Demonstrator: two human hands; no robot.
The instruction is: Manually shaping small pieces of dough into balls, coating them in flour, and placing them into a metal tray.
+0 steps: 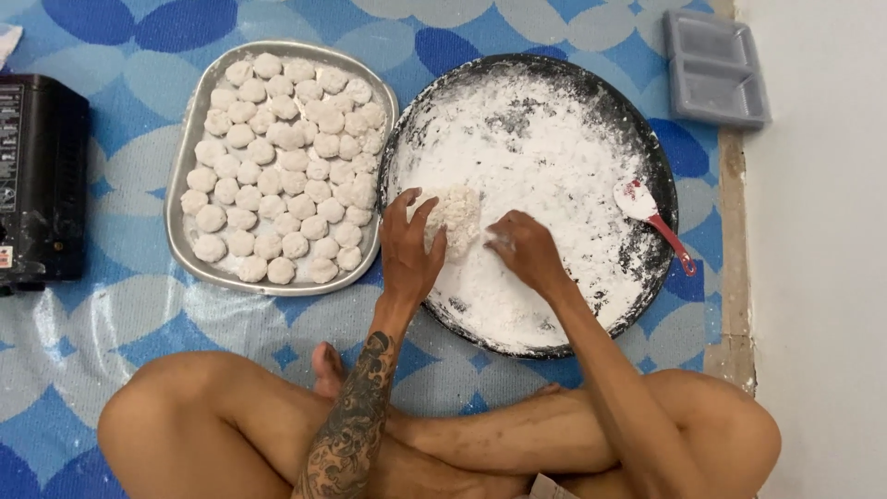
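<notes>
Crossed bare legs rest on a blue patterned floor mat beside a pale wall, while the left hand, fingers spread, cups a floured dough lump in the round black pan, the right hand, fingers curled together, pressing flour beside it.

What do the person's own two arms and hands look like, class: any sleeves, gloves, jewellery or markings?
Both arms are bare, with no sleeves, gloves, watch or rings visible. The left forearm carries a dark, dense tattoo running from near the wrist toward the elbow. The right forearm is unmarked. The left hand and right hand have white flour dusting on the fingers.
</notes>
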